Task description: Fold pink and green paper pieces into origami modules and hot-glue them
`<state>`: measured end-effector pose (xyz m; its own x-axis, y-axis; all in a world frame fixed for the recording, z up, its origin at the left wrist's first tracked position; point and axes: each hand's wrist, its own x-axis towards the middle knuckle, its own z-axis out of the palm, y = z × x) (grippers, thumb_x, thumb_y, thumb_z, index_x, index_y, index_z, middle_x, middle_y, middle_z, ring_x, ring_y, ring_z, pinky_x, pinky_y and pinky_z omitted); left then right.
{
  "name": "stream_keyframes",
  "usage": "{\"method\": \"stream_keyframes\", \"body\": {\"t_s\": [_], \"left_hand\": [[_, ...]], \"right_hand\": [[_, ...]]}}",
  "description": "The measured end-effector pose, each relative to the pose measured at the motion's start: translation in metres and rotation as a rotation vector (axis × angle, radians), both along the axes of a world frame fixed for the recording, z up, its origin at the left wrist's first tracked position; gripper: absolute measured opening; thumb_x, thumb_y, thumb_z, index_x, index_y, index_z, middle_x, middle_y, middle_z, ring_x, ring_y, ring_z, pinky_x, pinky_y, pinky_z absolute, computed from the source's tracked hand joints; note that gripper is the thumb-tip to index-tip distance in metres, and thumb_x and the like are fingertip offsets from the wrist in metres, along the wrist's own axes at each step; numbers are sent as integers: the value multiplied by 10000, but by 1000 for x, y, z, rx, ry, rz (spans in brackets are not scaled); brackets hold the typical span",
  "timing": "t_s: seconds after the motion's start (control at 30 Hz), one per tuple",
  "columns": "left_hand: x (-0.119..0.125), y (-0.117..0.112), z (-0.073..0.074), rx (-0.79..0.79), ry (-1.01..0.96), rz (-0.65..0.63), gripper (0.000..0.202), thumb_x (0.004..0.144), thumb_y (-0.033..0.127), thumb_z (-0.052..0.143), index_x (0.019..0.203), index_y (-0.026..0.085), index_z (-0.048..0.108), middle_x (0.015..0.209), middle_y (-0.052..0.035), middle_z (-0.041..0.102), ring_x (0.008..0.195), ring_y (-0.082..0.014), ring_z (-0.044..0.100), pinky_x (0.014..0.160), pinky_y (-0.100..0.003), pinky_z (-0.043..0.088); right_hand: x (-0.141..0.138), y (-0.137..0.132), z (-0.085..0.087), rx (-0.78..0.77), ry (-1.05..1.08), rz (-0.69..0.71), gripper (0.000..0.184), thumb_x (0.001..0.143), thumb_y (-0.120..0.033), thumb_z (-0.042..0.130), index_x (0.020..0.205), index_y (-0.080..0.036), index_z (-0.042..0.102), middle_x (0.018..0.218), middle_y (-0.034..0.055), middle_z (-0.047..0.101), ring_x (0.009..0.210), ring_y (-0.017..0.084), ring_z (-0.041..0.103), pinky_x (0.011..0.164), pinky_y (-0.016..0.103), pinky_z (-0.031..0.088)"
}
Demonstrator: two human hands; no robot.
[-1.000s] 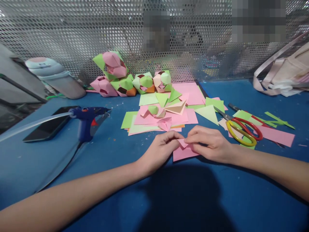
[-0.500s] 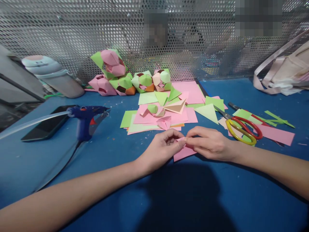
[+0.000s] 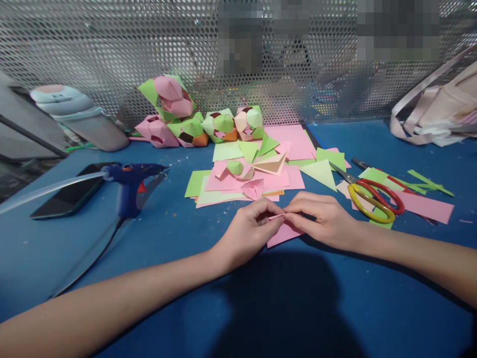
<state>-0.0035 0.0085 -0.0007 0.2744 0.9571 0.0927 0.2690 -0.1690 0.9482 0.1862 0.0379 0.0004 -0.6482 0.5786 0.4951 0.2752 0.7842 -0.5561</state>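
— Where's the pink paper (image 3: 283,232)?
— Flat on the blue surface (image 3: 186,238), near the paper pile (image 3: 242,181).
— And the hands?
— Left hand (image 3: 250,229) and right hand (image 3: 323,219) both pinch its upper edge, fingertips meeting.

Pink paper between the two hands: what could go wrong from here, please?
1. The left hand and the right hand both pinch the pink paper at one small spot; an uneven pull may tear it or crease it crookedly.
2. The scissors lie close to the right wrist; a sideways move could knock them.
3. The glue gun stands beside the left forearm; an elbow swing might tip it.
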Motion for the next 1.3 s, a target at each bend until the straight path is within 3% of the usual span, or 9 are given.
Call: {"method": "stream_keyframes", "body": {"t_s": [0.27,0.4,0.7,0.8,1.0,1.3], "left_hand": [[1,0,2,-129,-60,8,88,777,183,588,854,140,585,742,12,557,644,-90,479,580,-203,385],[0,0,6,-128,-42,1,122,745,106,517,837,143,587,752,9,559,651,-93,479,585,-202,379],[0,-1,14,-126,18,22,137,761,137,493,831,152,610,678,30,543,588,-90,443,566,-207,375],[1,-1,13,-138,6,-3,123,769,156,533,872,148,600,756,12,582,652,-102,502,601,-210,409],[-3,0,4,8,89,-15,184,852,305,559,895,150,648,877,-43,676,803,-150,589,731,-250,452],[-9,3,0,183,258,-23,187,877,295,543,879,197,703,834,-19,730,733,-145,644,688,-230,475]], "right_hand": [[4,4,1,29,-24,28,147,895,-147,521,903,-129,667,803,67,662,748,147,595,696,274,476],[5,4,4,49,-40,34,144,890,-134,522,886,-131,666,784,60,662,744,143,593,692,267,482],[5,6,3,69,-19,48,144,880,-113,525,895,-138,667,778,54,663,738,139,591,685,264,484],[5,6,0,72,-4,54,148,883,-118,523,903,-135,669,798,64,671,742,141,595,681,266,485],[6,7,-1,86,-9,40,139,878,-125,535,876,-142,673,755,50,666,711,134,597,652,253,482],[6,6,1,82,-48,24,142,886,-155,543,866,-134,683,737,54,663,693,134,600,634,245,476]]}}
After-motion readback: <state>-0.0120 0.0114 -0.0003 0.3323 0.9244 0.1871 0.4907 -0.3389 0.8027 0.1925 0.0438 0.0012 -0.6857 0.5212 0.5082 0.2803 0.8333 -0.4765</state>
